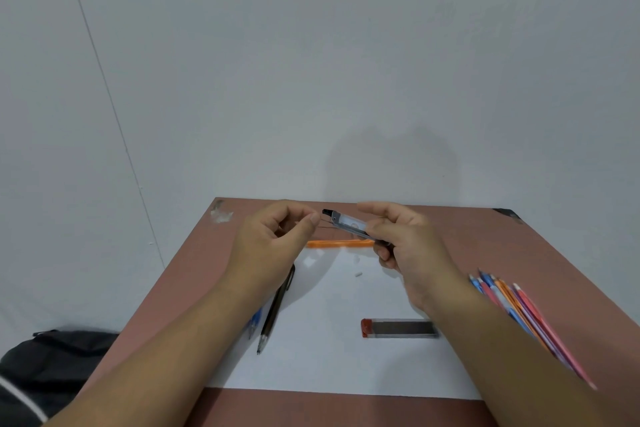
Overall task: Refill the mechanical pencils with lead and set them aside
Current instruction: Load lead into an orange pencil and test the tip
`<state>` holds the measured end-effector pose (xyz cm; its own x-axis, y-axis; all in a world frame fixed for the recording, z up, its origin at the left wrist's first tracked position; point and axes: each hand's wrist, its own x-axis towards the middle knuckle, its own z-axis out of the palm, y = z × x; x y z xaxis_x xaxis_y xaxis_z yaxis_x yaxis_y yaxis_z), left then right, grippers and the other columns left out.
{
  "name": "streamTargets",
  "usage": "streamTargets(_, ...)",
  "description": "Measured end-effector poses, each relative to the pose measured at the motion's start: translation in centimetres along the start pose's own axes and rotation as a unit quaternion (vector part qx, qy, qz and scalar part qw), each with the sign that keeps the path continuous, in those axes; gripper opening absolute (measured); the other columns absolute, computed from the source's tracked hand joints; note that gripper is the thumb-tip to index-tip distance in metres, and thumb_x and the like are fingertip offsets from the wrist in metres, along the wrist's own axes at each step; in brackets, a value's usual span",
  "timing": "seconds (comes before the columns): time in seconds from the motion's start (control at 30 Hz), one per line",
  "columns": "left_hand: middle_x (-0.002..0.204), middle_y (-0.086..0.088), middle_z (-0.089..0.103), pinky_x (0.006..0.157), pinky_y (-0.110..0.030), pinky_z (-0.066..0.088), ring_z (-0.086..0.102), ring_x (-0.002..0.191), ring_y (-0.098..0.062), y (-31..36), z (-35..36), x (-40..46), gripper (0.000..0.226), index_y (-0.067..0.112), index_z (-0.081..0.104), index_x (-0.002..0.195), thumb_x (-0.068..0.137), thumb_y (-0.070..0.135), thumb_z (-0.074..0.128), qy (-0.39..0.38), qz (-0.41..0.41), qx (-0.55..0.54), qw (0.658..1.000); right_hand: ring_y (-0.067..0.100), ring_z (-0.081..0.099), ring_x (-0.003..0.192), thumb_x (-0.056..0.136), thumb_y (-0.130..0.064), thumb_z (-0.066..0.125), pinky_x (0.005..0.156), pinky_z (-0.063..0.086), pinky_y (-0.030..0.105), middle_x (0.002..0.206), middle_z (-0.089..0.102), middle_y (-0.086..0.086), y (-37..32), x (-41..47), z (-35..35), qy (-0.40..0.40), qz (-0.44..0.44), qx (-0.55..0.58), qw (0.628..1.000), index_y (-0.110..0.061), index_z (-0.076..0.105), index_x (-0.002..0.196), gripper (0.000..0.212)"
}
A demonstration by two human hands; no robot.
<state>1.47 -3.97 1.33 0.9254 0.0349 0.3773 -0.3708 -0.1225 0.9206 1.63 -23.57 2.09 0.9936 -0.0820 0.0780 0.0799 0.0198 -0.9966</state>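
My right hand (405, 239) grips a clear lead case with a black cap (348, 224), held tilted above the table with its cap end toward the left. My left hand (277, 236) is just left of that cap, thumb and forefinger pinched together at a thin lead that barely shows. An orange mechanical pencil (341, 243) lies crosswise on the white sheet (329, 357) under my hands. A black pencil (275, 312) and a blue one (255, 321) lie beside my left forearm. A bunch of coloured pencils (519, 308) lies at the right, partly hidden by my right arm.
A second lead case with a red cap (398, 328) lies on the sheet near my right forearm. Small white bits (358, 274) lie mid-sheet. The brown table (519, 246) stands against a white wall. A black bag (52, 364) sits on the floor to the left.
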Motion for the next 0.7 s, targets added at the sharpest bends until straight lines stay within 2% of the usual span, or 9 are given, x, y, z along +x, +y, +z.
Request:
streamTargets(0.27,0.088,-0.013,0.067,0.074,-0.028,0.050,0.058,0.077,-0.016,-0.34,-0.09,0.19,0.012,0.032,0.074,0.083,0.093,0.025,0.071,0.013,0.005,0.004,1.000,0.016,0.038,0.060,0.093,-0.001,0.058,0.056,0.033,0.028,0.066,0.052,-0.002,-0.07,0.02,-0.16,0.000,-0.001,-0.001,1.000,-0.023,0.076,0.109,0.033)
streamTargets(0.43,0.081,-0.005,0.066,0.070,-0.018,0.049,0.057,0.076,-0.010,-0.60,-0.30,0.41,0.012,0.028,0.072,0.083,0.093,0.022,0.070,0.032,0.018,-0.006,0.999,0.016,0.038,0.059,0.092,0.001,0.058,0.056,0.032,0.029,0.066,0.052,-0.001,-0.16,0.09,-0.26,0.004,0.002,0.002,1.000,-0.023,0.077,0.106,0.034)
streamTargets(0.53,0.079,0.004,0.065,0.074,-0.026,0.050,0.058,0.077,-0.011,-0.80,-0.40,0.65,0.014,0.026,0.071,0.082,0.094,0.020,0.069,0.039,0.023,-0.011,0.999,0.015,0.038,0.059,0.092,0.001,0.058,0.056,0.032,0.029,0.066,0.052,-0.001,-0.12,0.12,-0.24,0.005,0.003,0.004,1.000,-0.023,0.077,0.106,0.034)
streamTargets(0.63,0.081,-0.002,0.063,0.078,-0.040,0.051,0.057,0.079,-0.015,-0.89,-0.54,0.76,0.014,0.023,0.068,0.085,0.097,0.015,0.065,0.046,0.034,-0.010,0.998,0.015,0.037,0.059,0.092,0.001,0.058,0.056,0.032,0.028,0.068,0.051,0.000,-0.06,0.15,-0.35,0.004,0.002,0.007,1.000,-0.023,0.077,0.107,0.034)
streamTargets(0.7,0.082,-0.001,0.061,0.080,-0.044,0.051,0.056,0.079,-0.017,-0.86,-0.74,0.73,0.014,0.019,0.064,0.088,0.099,0.012,0.061,0.055,0.039,-0.013,0.998,0.015,0.037,0.058,0.092,0.001,0.058,0.055,0.031,0.028,0.071,0.050,0.002,-0.04,0.22,-0.42,0.004,0.001,0.009,1.000,-0.023,0.077,0.108,0.035)
